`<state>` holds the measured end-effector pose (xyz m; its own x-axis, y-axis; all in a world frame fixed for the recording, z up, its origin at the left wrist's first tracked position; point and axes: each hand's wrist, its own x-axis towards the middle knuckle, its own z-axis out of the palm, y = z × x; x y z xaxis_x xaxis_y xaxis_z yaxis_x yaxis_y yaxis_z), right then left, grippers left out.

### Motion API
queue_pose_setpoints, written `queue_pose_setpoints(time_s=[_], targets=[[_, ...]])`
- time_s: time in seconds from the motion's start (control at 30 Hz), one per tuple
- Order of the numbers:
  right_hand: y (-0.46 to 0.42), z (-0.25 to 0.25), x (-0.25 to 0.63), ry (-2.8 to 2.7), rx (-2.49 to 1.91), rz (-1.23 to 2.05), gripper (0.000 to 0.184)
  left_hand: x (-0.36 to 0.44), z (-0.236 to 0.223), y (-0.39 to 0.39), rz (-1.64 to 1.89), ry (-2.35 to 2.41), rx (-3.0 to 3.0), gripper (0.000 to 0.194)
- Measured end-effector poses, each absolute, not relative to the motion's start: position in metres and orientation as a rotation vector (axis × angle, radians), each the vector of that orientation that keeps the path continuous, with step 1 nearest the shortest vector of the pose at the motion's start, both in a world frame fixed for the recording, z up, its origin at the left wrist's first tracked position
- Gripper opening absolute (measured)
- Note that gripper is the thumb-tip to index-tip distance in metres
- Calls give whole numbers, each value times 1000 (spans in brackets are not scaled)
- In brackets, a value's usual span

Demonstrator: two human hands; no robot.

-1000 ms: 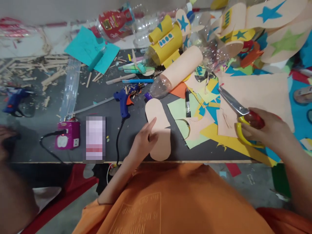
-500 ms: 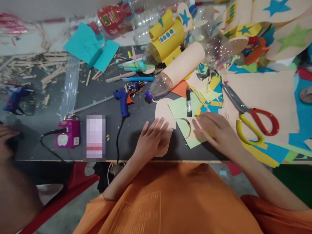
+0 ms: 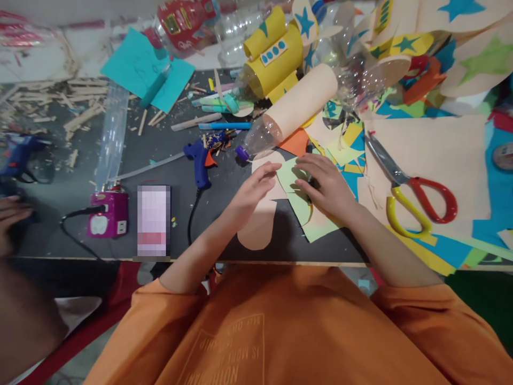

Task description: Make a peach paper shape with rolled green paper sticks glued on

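My left hand [image 3: 251,197] hovers over the peach paper cutouts, its fingers stretched toward the right. Below it lies a rounded peach piece [image 3: 256,230]; another peach piece [image 3: 267,158] shows above, partly covered by the hand. My right hand [image 3: 329,187] is over the light green paper [image 3: 320,227], its fingers apart and slightly bent. Between its thumb and fingers part of a black marker [image 3: 310,184] shows, mostly hidden; no firm hold is visible. Beyond both hands lies a clear bottle wrapped in peach paper [image 3: 306,101], its purple cap [image 3: 242,154] pointing left.
Large scissors [image 3: 404,182] with red and yellow handles lie at right on peach paper [image 3: 449,155]. A blue glue gun [image 3: 201,160], a phone [image 3: 153,222] and a magenta power adapter [image 3: 107,214] are at left. Another person's hand [image 3: 12,214] is at the left edge.
My left hand has risen off the peach pieces, uncovering the lower one. My right hand has moved left onto the marker and green paper; the peach strip under it has left the green paper.
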<state>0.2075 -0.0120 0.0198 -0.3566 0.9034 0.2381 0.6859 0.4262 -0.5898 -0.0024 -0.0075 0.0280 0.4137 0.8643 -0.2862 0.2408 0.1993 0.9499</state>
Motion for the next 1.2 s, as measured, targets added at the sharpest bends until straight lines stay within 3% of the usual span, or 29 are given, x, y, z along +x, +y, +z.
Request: queue_pose_setpoints(time_s=[0.13,0.33,0.57,0.77,1.2], targets=[[-11,17,213,-2078,-1350,519,27,9,34,2,659,1059,1084,41],[-10,11,213,-2051,-1231,434,23,21,46,-7,431,1091,1391,38],[-18,11,210,-2144,-1221,556,34,35,38,-8,474,1139,1580,23],[-17,13,213,-2213,-1266,587,42,39,40,-7,542,1200,1551,26],[-13,8,220,-2216,-1401,531,47,-55,70,-31,625,1566,1580,28]])
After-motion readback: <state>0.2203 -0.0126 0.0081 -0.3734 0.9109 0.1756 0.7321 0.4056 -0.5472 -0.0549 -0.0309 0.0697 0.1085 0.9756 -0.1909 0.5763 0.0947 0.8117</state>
